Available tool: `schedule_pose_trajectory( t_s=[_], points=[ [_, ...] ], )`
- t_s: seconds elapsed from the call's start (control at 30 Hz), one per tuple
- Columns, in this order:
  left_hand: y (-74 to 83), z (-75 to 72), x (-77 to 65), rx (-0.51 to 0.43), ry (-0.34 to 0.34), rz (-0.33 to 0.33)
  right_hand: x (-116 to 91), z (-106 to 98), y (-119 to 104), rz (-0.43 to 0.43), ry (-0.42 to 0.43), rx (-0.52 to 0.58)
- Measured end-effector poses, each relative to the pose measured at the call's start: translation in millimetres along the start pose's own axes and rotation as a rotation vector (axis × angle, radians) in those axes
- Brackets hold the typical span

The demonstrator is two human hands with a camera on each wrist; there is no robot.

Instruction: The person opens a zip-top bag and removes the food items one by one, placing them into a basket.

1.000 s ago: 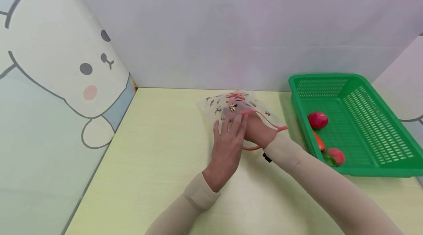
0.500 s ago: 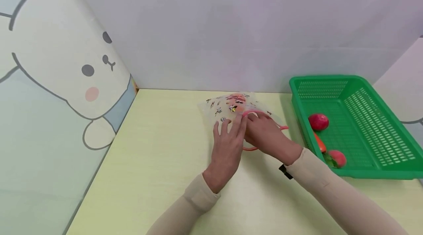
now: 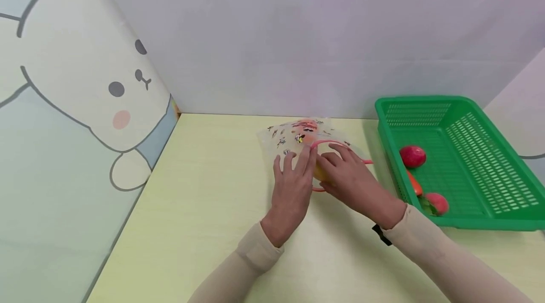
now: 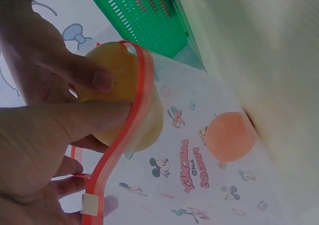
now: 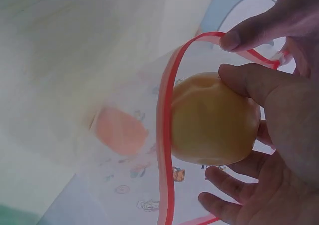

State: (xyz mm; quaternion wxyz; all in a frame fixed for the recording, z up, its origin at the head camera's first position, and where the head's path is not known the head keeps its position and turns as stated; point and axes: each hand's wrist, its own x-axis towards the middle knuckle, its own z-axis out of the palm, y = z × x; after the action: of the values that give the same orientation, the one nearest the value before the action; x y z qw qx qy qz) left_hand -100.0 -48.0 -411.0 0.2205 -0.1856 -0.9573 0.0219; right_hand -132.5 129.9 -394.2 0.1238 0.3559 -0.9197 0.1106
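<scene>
A clear zip bag [image 3: 274, 144] with cartoon prints and a red rim lies on the table, its mouth towards me. My left hand [image 3: 289, 189] pinches the rim of the mouth, thumb on the near side in the left wrist view. My right hand [image 3: 357, 184] grips a round yellow fruit [image 5: 214, 120] at the mouth, partly behind the red rim. Deeper in the bag sits an orange-coloured round thing [image 4: 231, 136], seen through the film. A white slider [image 4: 90, 204] is on the red zip strip.
To the right stands a green basket [image 3: 426, 99] holding a red round fruit [image 3: 413, 156], an orange elongated vegetable [image 3: 414, 183] and a peach [image 3: 437, 202] with green leaves. A pale wall [image 3: 272, 57] rises behind the light wooden table [image 3: 204, 189].
My right hand has drawn back from deep inside the bag to its mouth, and the yellow fruit now shows in its fingers. My left hand has stayed at the rim.
</scene>
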Motion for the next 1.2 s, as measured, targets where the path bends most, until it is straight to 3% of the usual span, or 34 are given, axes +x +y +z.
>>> schedule_pose_trajectory(
  t_s=[0.4,0.87,1.2],
  points=[
    [1.0,1.7,0.6,-0.019,-0.016,-0.004,-15,-1,-7,-0.096,0.095,-0.056],
    [-0.3,1.4,1.4,-0.065,0.007,-0.014,-26,-15,-11,-0.125,0.096,-0.067],
    [-0.1,2.4,0.9,-0.055,0.035,0.000,-31,-30,-5,-0.175,0.248,-0.057]
  ],
)
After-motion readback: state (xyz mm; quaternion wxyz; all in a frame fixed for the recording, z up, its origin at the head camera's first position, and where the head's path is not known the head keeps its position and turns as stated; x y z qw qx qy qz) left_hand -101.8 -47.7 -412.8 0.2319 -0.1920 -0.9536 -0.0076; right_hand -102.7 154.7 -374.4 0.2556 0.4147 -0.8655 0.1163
